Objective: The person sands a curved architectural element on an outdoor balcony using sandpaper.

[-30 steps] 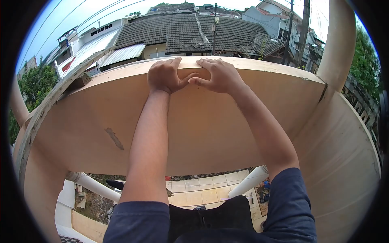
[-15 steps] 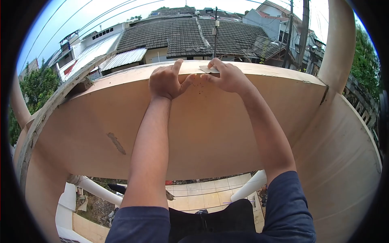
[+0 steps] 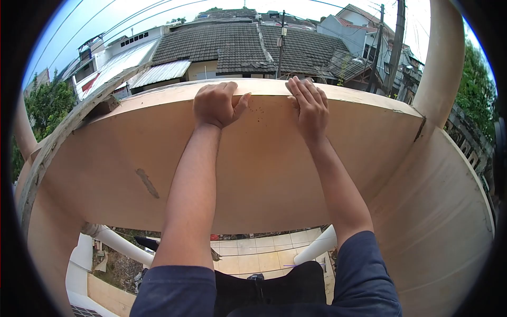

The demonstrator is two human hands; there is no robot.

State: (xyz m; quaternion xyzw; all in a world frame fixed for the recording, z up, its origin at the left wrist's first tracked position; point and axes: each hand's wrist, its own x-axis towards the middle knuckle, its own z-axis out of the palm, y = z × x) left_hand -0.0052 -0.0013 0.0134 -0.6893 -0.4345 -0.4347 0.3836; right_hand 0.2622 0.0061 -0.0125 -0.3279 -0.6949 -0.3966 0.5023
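Note:
The wall ledge [image 3: 264, 87], pale peach on top, runs across in front of me. My left hand [image 3: 217, 105] is closed over its near edge, fingers curled on the top and thumb along the front face. To the right, my right hand [image 3: 310, 108] bends over the same edge, its fingers pressed together on the top and the thumb at its left side. The thin pale sheet seen in that hand half a second ago is now hidden, and none of it lies on the visible ledge. Small dark specks [image 3: 259, 117] mark the wall face between the hands.
A round column [image 3: 441, 58] stands at the right end of the ledge. A rough slanting edge [image 3: 79, 124] crosses at left. Tiled floor [image 3: 259, 253] and white pipes [image 3: 124, 245] lie far below me. Tiled roofs [image 3: 211, 47] and wires lie beyond.
My right hand has shifted right and turned its fingers upward, covering the thin pale sheet. My left hand's raised finger has folded down onto the ledge.

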